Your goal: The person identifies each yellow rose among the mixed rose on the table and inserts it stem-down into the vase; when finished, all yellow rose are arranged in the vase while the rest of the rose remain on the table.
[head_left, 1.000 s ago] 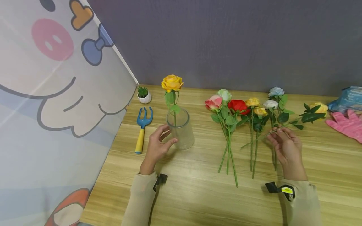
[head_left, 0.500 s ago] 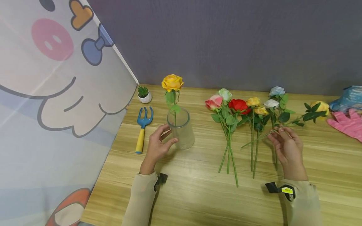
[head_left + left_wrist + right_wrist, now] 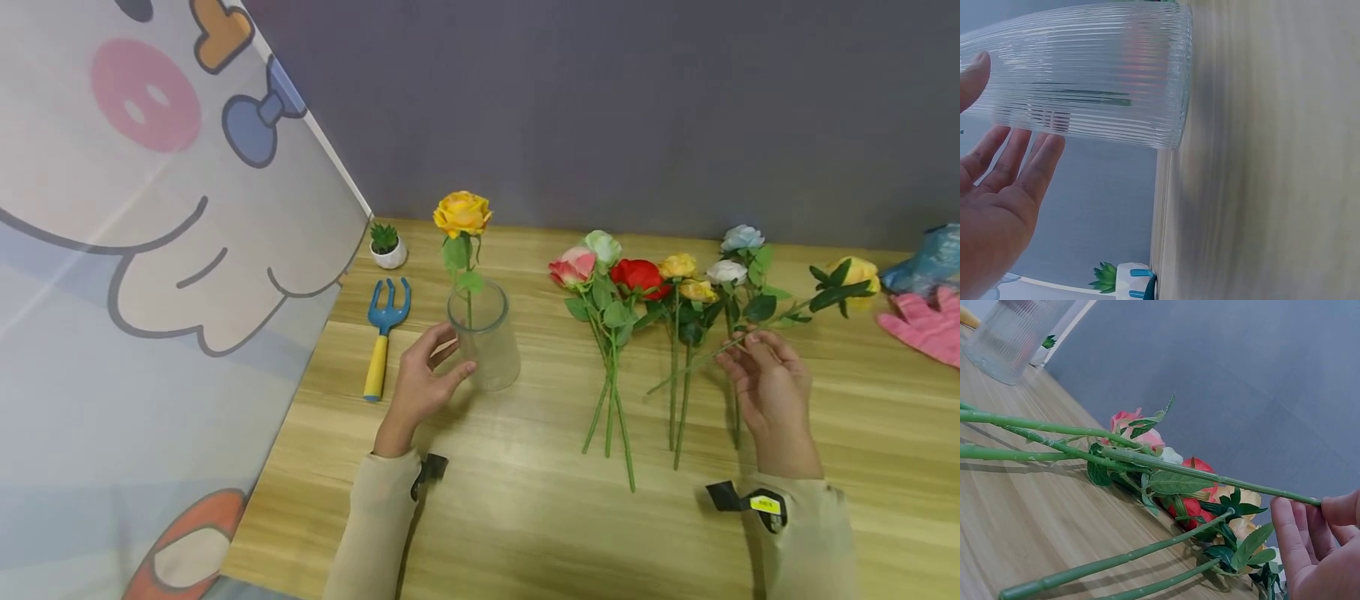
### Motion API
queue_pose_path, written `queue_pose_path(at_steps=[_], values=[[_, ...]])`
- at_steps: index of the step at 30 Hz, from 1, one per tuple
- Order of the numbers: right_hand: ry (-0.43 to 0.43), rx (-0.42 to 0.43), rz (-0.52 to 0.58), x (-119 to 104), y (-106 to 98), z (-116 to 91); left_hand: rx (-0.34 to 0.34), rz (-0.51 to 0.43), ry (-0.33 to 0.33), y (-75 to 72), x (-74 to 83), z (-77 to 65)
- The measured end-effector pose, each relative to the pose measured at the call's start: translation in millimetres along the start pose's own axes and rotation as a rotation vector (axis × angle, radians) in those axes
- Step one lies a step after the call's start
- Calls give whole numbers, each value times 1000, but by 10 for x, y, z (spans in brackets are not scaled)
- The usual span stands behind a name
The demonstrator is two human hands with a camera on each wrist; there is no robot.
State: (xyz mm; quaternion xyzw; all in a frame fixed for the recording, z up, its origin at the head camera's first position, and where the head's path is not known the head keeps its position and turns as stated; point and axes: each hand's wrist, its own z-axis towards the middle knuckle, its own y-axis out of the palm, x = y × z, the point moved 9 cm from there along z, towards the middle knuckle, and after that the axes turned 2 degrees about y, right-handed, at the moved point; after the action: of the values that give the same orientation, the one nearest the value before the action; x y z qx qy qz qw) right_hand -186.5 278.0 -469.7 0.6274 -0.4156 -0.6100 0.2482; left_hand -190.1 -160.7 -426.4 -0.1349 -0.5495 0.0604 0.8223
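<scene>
A clear ribbed vase (image 3: pixel 495 358) stood near the frame's centre with an upright yellow rose (image 3: pixel 462 214) inside, while a second yellow rose (image 3: pixel 861 274) slanted toward the right edge.

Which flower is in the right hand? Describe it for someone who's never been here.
On the wooden table, find the pink glove at the far right. Just left of it is a yellow bloom, its green stem slanting down to the right hand. The other yellow flowers lie or stand further left; only this one is held in a hand.
</scene>
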Motion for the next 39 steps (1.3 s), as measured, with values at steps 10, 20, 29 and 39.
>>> queue_pose_path(at_steps=[10,20,29,39], values=[[-36,-14,26,-27,40,-22,-9,8,21,13,35,-15],[-61,-27,27,-61,89,-31,-1,8,34,18,51,-11],[-64,-31,11,-78,84,-39,24,59,41,55,81,-8],[-52,-18,3,-85,63,-49,15,90,37,92,94,-13]])
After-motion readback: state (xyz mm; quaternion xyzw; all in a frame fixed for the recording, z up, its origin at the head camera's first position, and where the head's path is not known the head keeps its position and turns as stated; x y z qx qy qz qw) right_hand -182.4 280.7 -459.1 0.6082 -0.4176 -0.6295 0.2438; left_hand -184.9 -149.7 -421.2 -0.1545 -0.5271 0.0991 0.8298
